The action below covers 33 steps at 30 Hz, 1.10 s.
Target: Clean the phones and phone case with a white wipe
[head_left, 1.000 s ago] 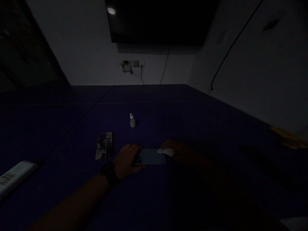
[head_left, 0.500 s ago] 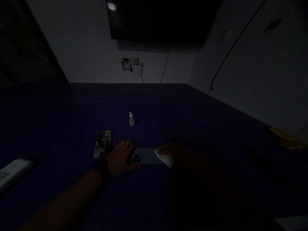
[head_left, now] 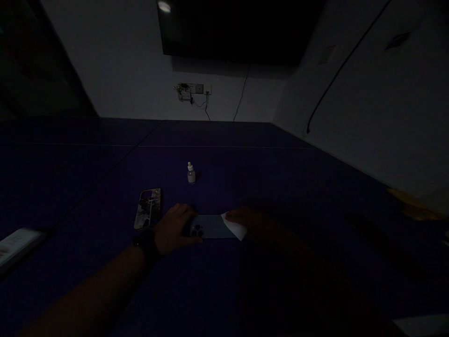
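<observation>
A blue-grey smartphone (head_left: 214,226) lies back up on the dark purple table, its camera cluster toward the left. My left hand (head_left: 175,229), with a dark watch on the wrist, grips the phone's left end between thumb and fingers. My right hand (head_left: 247,220) presses a white wipe (head_left: 235,227) onto the right part of the phone's back. Deep shadow hides most of the right hand and the phone's right end. Left of my left hand lies a patterned phone case (head_left: 148,209).
Beyond the phone stands a small dropper bottle (head_left: 191,174) with a white cap. A white box-like object (head_left: 21,243) sits at the left edge, and a yellow item (head_left: 414,204) at the far right. The room is very dim; a television (head_left: 235,30) hangs on the wall.
My right hand has slid slightly left along the phone's back with the wipe. The left hand keeps its hold on the phone. The view has shifted a little.
</observation>
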Motion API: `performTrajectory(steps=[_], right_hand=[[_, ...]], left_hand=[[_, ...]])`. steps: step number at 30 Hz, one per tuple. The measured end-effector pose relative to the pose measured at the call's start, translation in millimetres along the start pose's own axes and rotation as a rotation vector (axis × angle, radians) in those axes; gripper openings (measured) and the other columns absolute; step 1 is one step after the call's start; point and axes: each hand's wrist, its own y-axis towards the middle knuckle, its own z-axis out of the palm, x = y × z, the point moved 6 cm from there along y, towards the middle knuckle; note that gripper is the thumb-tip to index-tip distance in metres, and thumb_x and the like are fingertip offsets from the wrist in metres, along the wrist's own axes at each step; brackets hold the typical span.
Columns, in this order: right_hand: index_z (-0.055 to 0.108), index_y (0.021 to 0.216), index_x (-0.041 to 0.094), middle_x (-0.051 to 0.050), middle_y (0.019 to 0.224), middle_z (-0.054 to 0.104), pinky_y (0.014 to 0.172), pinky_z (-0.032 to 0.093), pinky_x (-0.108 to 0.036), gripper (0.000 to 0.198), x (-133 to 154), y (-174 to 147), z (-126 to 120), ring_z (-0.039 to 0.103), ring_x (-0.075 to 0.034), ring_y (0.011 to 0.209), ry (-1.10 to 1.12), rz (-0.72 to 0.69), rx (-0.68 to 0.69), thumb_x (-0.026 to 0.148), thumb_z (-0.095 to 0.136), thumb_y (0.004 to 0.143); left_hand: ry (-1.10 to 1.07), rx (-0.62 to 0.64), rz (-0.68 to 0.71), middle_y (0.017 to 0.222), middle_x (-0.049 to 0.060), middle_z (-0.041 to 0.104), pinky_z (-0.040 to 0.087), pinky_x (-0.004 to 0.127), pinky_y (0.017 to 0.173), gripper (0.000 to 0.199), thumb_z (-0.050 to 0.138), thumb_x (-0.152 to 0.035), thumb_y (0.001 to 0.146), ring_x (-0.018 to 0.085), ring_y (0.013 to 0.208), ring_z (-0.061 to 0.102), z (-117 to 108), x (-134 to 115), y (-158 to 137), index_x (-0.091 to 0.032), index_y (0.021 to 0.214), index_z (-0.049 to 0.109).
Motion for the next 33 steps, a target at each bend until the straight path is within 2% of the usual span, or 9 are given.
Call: performTrajectory(steps=[4,8,11,16,21,24,28,33], right_hand=[[0.064,0.132,0.022,-0.010,0.135,0.064,0.109,0.043,-0.045,0.061,-10,-3,1,0.058,-0.027,0.125,-0.069,0.023,0.004,0.005,0.057,0.074],[0.062,0.135,0.023,-0.009,0.139,0.062,0.109,0.043,-0.044,0.060,-5,-1,6,0.057,-0.025,0.126,-0.075,-0.036,0.039,0.006,0.055,0.078],[0.058,0.140,0.021,-0.011,0.144,0.058,0.110,0.042,-0.045,0.062,-3,1,4,0.055,-0.026,0.128,-0.104,-0.014,0.040,0.007,0.053,0.080],[0.064,0.133,0.020,-0.010,0.136,0.064,0.108,0.044,-0.044,0.060,-1,-2,0,0.058,-0.026,0.124,-0.119,-0.021,0.086,0.006,0.055,0.076],[0.060,0.138,0.020,-0.010,0.142,0.060,0.109,0.043,-0.042,0.063,4,3,3,0.056,-0.024,0.127,-0.128,-0.011,0.052,0.003,0.050,0.078],[0.062,0.135,0.018,-0.011,0.139,0.062,0.110,0.042,-0.044,0.062,-3,2,2,0.056,-0.025,0.127,-0.164,0.024,0.054,0.004,0.052,0.076],[0.066,0.130,0.021,-0.008,0.134,0.066,0.107,0.045,-0.042,0.059,-2,0,3,0.059,-0.025,0.122,-0.148,-0.020,0.083,0.006,0.056,0.074],[0.056,0.141,0.020,-0.010,0.144,0.058,0.110,0.042,-0.042,0.066,4,6,7,0.054,-0.024,0.130,-0.141,-0.019,0.050,0.005,0.051,0.077]], left_hand=[[0.020,0.013,-0.009,0.116,0.008,0.062,0.046,0.043,0.092,0.059,0.083,-0.051,0.073,0.029,0.105,0.056,2,2,0,-0.022,0.119,0.061],[0.033,-0.001,0.004,0.118,0.008,0.061,0.046,0.043,0.092,0.061,0.083,-0.052,0.073,0.029,0.105,0.057,2,1,0,-0.022,0.120,0.059],[0.049,-0.010,0.014,0.117,0.007,0.062,0.046,0.043,0.091,0.058,0.083,-0.051,0.073,0.029,0.103,0.057,2,0,-1,-0.022,0.118,0.059],[0.060,-0.025,0.035,0.117,0.007,0.061,0.047,0.041,0.090,0.057,0.081,-0.053,0.075,0.028,0.103,0.057,1,-1,-1,-0.022,0.117,0.058],[0.055,-0.030,0.054,0.117,0.008,0.062,0.046,0.042,0.090,0.057,0.079,-0.055,0.076,0.028,0.104,0.056,2,-1,-1,-0.023,0.118,0.058],[0.067,-0.033,0.044,0.117,0.008,0.061,0.046,0.042,0.091,0.058,0.081,-0.053,0.074,0.029,0.105,0.056,3,0,-1,-0.022,0.118,0.057],[0.107,-0.027,0.046,0.119,0.008,0.060,0.046,0.043,0.091,0.058,0.079,-0.055,0.076,0.028,0.104,0.056,5,0,-2,-0.023,0.119,0.057],[0.205,0.002,0.072,0.119,0.010,0.060,0.046,0.043,0.090,0.061,0.075,-0.057,0.080,0.029,0.103,0.056,6,-3,-2,-0.020,0.123,0.055]])
